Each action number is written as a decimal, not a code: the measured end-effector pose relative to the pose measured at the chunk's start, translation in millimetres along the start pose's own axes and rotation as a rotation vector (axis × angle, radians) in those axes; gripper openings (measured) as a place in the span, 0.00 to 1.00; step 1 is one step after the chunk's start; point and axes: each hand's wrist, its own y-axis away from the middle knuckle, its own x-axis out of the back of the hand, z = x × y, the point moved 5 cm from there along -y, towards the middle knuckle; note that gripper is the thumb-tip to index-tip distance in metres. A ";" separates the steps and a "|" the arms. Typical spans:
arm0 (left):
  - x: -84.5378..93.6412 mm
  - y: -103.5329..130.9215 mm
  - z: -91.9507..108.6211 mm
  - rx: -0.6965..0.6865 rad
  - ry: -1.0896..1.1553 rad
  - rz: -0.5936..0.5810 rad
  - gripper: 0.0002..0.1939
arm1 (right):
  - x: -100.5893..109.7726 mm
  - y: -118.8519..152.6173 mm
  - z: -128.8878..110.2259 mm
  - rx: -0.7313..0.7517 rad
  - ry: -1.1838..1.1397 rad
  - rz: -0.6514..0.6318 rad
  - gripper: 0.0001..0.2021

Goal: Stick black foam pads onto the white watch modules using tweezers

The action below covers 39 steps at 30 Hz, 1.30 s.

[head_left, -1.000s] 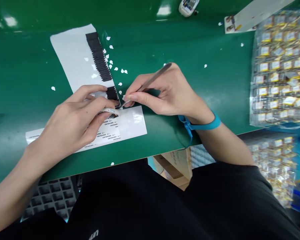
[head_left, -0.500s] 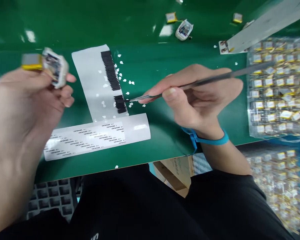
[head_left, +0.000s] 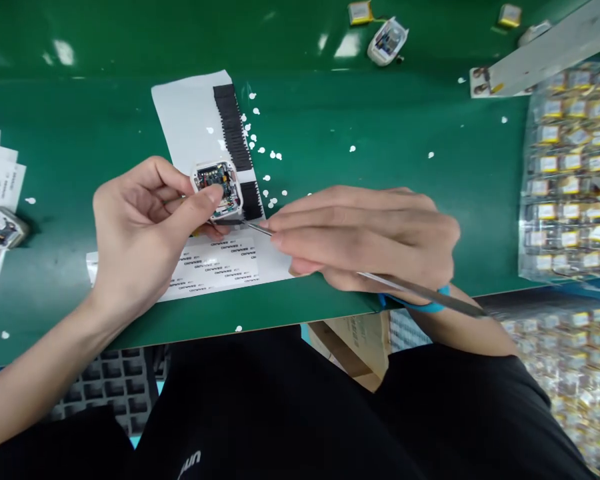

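My left hand [head_left: 143,230] is closed on a white watch case [head_left: 237,190] with an exposed circuit board, its thumb lying over the board. A sliver of yellow shows beneath the fingers; the rest of that part is hidden. My right hand [head_left: 367,233] grips metal tweezers [head_left: 417,290]. Their tips reach the lower edge of the case and hold a thin black strip [head_left: 229,222]. Under the case lies a white backing sheet [head_left: 180,110] with rows of black adhesive strips [head_left: 234,137]. A printed label sheet [head_left: 220,263] sits below it, partly covered by my hands.
Small white tabs [head_left: 262,150] are scattered over the green table [head_left: 320,127]. Another open watch case [head_left: 388,41] with a battery [head_left: 361,13] lies at the back. Trays of batteries [head_left: 573,187] stand right, beside a metal bracket [head_left: 545,50]. Another device [head_left: 0,227] rests at left.
My left hand has brought the watch case rightward and down over the backing sheet. The tweezers have left the sheet's lower strips with a black strip and now meet the case edge.
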 end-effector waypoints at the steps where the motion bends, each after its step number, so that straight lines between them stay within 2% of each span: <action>1: -1.2 1.2 0.6 -0.012 -0.008 -0.021 0.11 | -0.1 0.3 -0.4 0.004 -0.006 0.004 0.09; 5: -3.1 3.5 4.5 -0.061 -0.045 -0.081 0.11 | 2.8 -5.1 0.8 0.063 0.037 0.006 0.08; 9: -3.9 3.0 5.6 -0.072 -0.078 -0.104 0.13 | 5.0 -10.1 -9.2 0.379 0.195 -0.097 0.09; 11: -4.3 3.4 6.1 -0.084 -0.105 -0.105 0.13 | 6.4 -9.4 -13.1 0.484 0.257 -0.137 0.07; 15: -5.4 6.3 6.4 -0.086 -0.192 -0.113 0.12 | 7.9 -7.4 -12.9 0.489 0.308 -0.182 0.10; 17: -6.1 7.4 6.4 -0.084 -0.209 -0.121 0.12 | 7.7 -5.8 -13.4 0.507 0.295 -0.183 0.08; 21: -6.2 7.0 5.1 -0.080 -0.177 -0.126 0.11 | 7.2 -7.1 -13.9 0.479 0.285 -0.194 0.06; 25: -5.4 6.1 2.3 -0.054 -0.149 -0.140 0.11 | 5.5 -11.1 -12.8 0.448 0.253 -0.249 0.10; 27: -5.0 6.6 2.0 -0.047 -0.154 -0.146 0.11 | 5.8 -12.0 -10.5 0.454 0.212 -0.229 0.13; 31: -5.2 7.7 2.0 -0.030 -0.158 -0.155 0.12 | 7.4 -10.7 -8.9 0.503 0.170 -0.180 0.10; 39: -6.1 6.6 -1.3 0.032 -0.125 -0.139 0.12 | 7.3 -12.5 -14.9 0.429 0.240 -0.264 0.11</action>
